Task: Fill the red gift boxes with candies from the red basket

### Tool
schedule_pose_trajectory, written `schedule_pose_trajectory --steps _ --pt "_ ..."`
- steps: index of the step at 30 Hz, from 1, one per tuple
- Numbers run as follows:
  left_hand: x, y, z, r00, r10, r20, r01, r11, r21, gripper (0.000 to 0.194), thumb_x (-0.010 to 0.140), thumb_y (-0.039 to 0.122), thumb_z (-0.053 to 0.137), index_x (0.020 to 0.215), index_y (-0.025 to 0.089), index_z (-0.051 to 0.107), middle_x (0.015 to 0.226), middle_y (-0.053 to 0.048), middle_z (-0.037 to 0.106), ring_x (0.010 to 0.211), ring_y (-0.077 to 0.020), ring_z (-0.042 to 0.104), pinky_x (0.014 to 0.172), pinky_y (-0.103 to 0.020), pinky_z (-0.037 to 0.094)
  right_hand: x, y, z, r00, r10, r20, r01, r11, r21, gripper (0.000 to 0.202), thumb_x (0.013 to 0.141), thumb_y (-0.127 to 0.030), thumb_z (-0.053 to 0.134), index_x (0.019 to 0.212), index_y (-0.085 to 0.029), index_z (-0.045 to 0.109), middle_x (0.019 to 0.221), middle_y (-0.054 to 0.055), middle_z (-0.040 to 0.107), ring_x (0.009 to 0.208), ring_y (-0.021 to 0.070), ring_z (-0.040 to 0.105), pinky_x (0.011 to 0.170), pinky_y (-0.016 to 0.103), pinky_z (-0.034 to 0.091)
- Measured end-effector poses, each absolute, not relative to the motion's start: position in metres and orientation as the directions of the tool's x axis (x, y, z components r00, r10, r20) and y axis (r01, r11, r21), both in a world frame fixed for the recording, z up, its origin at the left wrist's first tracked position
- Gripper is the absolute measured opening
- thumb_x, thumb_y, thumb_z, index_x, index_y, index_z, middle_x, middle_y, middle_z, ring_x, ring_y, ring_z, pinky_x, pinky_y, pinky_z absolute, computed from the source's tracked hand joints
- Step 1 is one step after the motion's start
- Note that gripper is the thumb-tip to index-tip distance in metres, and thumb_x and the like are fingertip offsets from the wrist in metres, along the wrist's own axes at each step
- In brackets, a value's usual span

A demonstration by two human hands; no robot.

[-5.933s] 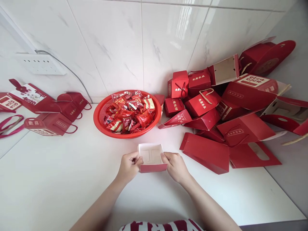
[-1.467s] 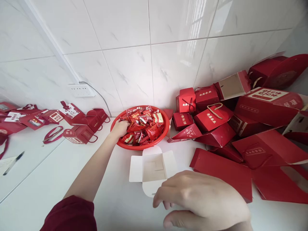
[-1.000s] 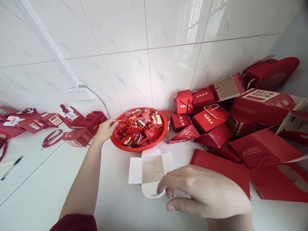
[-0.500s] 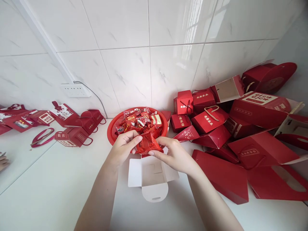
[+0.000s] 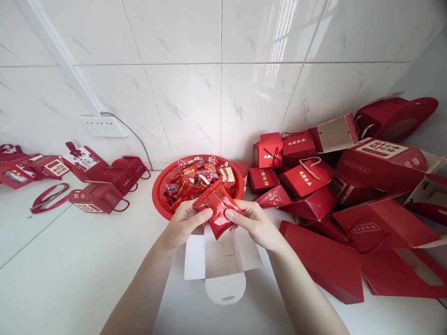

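Observation:
Between my two hands is a shiny red packet [image 5: 218,209], tilted, with a thumb pressed on each side of it. My left hand [image 5: 183,224] grips its left part, and my right hand [image 5: 256,223] grips its right part. Under and in front of the packet stands an open box [image 5: 223,256], white inside, its flaps spread out and a rounded flap with a slot towards me. Right behind my hands is a red plastic basket [image 5: 161,181] holding several wrapped packets [image 5: 190,171], mostly red.
Many red boxes [image 5: 307,177] are piled on the right side of the white table [image 5: 87,279]. More red boxes [image 5: 115,179] and a pink ribbon loop [image 5: 50,197] lie at the left. A socket strip [image 5: 104,126] with a grey cable is on the tiled wall.
Both hands have brought the red packet slightly closer to me and turned it so its flat face shows. The view has shifted a little. A person's hand at the left edge is out of view now.

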State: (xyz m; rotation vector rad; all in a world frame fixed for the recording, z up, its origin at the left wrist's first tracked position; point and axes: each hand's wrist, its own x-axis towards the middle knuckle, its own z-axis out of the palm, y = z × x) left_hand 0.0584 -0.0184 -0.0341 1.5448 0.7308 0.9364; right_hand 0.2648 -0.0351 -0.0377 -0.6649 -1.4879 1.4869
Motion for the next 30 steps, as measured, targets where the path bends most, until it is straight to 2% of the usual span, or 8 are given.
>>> schedule_pose_trajectory --steps 3,5,8,12,17,20,24,30 --pt "0.056 -0.021 -0.034 0.469 0.875 0.121 -0.002 -0.136 0.991 0.032 0.087 0.044 0.063 0.076 0.013 0.062 0.067 -0.002 0.059 0.059 -0.0130 0.052 0.058 -0.026 0.044 0.265 -0.036 -0.038 -0.453 0.860 0.233 -0.187 0.164 -0.969 0.036 0.095 -0.046 0.055 0.074 -0.017 0.059 0.069 -0.001 0.051 0.066 0.0119 0.047 0.064 0.025 0.044" --pt "0.055 -0.022 -0.034 0.460 0.883 0.094 0.025 -0.119 0.993 0.031 0.087 0.044 0.063 0.078 0.014 0.062 0.067 -0.002 0.057 0.059 -0.0130 0.051 0.057 -0.026 0.044 0.265 -0.038 -0.039 -0.447 0.865 0.228 -0.178 0.164 -0.970 0.037 0.095 -0.046 0.054 0.072 -0.017 0.056 0.069 -0.001 0.047 0.066 0.0121 0.045 0.064 0.025 0.041" --pt "0.056 -0.023 -0.032 0.476 0.875 0.081 0.034 -0.110 0.993 0.033 0.086 0.047 0.063 0.082 0.015 0.062 0.071 -0.004 0.058 0.064 -0.0157 0.053 0.060 -0.028 0.045 0.262 -0.039 -0.040 -0.404 0.883 0.239 -0.170 0.184 -0.968 0.036 0.095 -0.046 0.054 0.072 -0.018 0.053 0.069 -0.001 0.044 0.066 0.0124 0.041 0.064 0.025 0.038" --pt "0.061 -0.024 -0.030 0.563 0.823 0.076 0.051 -0.127 0.991 0.033 0.083 0.048 0.066 0.080 0.015 0.060 0.072 -0.003 0.056 0.068 -0.0157 0.053 0.065 -0.028 0.045 0.257 -0.040 -0.046 -0.282 0.910 0.303 -0.091 0.289 -0.953 0.037 0.095 -0.045 0.052 0.070 -0.018 0.052 0.068 -0.002 0.041 0.065 0.0123 0.038 0.062 0.025 0.035" --pt "0.068 -0.025 -0.032 0.567 0.823 0.044 -0.015 -0.043 0.999 0.037 0.086 0.046 0.063 0.071 0.016 0.050 0.064 0.002 0.043 0.058 -0.0094 0.039 0.056 -0.023 0.036 0.252 -0.041 -0.051 -0.195 0.909 0.368 -0.024 0.370 -0.929 0.037 0.097 -0.043 0.050 0.070 -0.017 0.053 0.069 -0.001 0.043 0.064 0.0124 0.037 0.060 0.026 0.033" --pt "0.068 -0.024 -0.036 0.571 0.820 0.041 -0.026 -0.032 0.999 0.037 0.086 0.049 0.063 0.074 0.015 0.052 0.065 0.002 0.042 0.058 -0.0097 0.038 0.054 -0.023 0.035 0.253 -0.042 -0.048 -0.214 0.895 0.390 -0.006 0.398 -0.917 0.037 0.097 -0.043 0.048 0.070 -0.018 0.052 0.070 -0.001 0.044 0.065 0.0128 0.038 0.062 0.026 0.034" --pt "0.066 -0.023 -0.037 0.554 0.826 0.099 -0.013 -0.111 0.994 0.033 0.087 0.047 0.062 0.082 0.014 0.061 0.065 0.001 0.046 0.057 -0.0093 0.038 0.053 -0.023 0.035 0.257 -0.043 -0.043 -0.264 0.893 0.365 0.019 0.384 -0.923 0.039 0.097 -0.046 0.048 0.069 -0.018 0.050 0.070 -0.001 0.044 0.066 0.0130 0.039 0.062 0.026 0.035" --pt "0.060 -0.022 -0.036 0.531 0.833 0.155 0.052 -0.215 0.975 0.031 0.090 0.043 0.058 0.080 0.014 0.067 0.062 -0.001 0.052 0.053 -0.0095 0.040 0.049 -0.023 0.034 0.255 -0.041 -0.044 -0.346 0.883 0.318 -0.092 0.306 -0.948 0.039 0.097 -0.046 0.050 0.071 -0.018 0.054 0.066 -0.001 0.049 0.064 0.0131 0.046 0.062 0.026 0.041"
